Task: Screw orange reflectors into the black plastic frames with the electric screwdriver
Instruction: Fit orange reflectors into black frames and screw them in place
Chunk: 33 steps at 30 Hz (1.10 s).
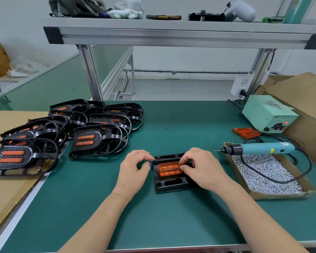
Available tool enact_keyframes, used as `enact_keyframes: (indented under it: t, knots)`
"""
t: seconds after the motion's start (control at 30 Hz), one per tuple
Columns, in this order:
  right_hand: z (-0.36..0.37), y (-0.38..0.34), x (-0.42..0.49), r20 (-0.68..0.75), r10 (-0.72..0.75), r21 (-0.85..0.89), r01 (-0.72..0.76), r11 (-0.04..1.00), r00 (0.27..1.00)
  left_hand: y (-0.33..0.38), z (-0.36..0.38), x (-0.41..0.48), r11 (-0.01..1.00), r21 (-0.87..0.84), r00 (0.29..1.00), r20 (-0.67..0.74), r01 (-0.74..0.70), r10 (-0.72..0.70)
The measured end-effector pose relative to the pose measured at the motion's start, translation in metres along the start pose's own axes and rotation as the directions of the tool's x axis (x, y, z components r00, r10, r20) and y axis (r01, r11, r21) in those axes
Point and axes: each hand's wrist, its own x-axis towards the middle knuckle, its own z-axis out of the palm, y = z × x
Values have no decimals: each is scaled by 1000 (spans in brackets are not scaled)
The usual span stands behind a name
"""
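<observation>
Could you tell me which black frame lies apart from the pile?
The black frame at the centre of the mat, whose orange reflector the right hand pinches; the other frames are piled at the left.

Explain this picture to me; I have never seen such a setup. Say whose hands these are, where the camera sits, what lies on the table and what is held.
There is no machine here. A person works with bare hands, and the single picture comes from a camera worn on the head, looking forward and down. On the green table lies a black frame with an orange reflector set in it. The right hand pinches the reflector's right end. The left hand sits by the frame's left edge, fingers loosely curled, gripping nothing. To the right, the screwdriver rests unheld across a box of screws. Behind it stand a pale green power box and spare reflectors. At left is a pile of frames with reflectors already in them.
</observation>
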Motion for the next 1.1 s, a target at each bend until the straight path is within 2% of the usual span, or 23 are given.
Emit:
enact_keyframes:
  t: [0.33,0.7,0.8,0.9,1.0,1.1]
  knots:
    - [-5,-5,7,117,22,-88,-12,996,993,-1,6,0,987,124,978,192,-102,77]
    - [-6,-6,8,148,19,-68,-9,998,989,-4,11,1,975,172,968,231,-137,96]
    - [-8,-6,2,107,4,-4,-3,1000,994,-4,9,1,978,165,968,233,-130,89]
    - [-17,1,-5,-13,19,83,-18,996,1000,-5,8,1,979,165,968,236,-124,83]
    - [-35,15,-14,-162,79,94,-65,993,984,-5,7,1,980,159,969,234,-120,81]
    - [-56,33,-24,-253,178,61,-168,984,951,-4,6,0,982,147,970,232,-115,78]
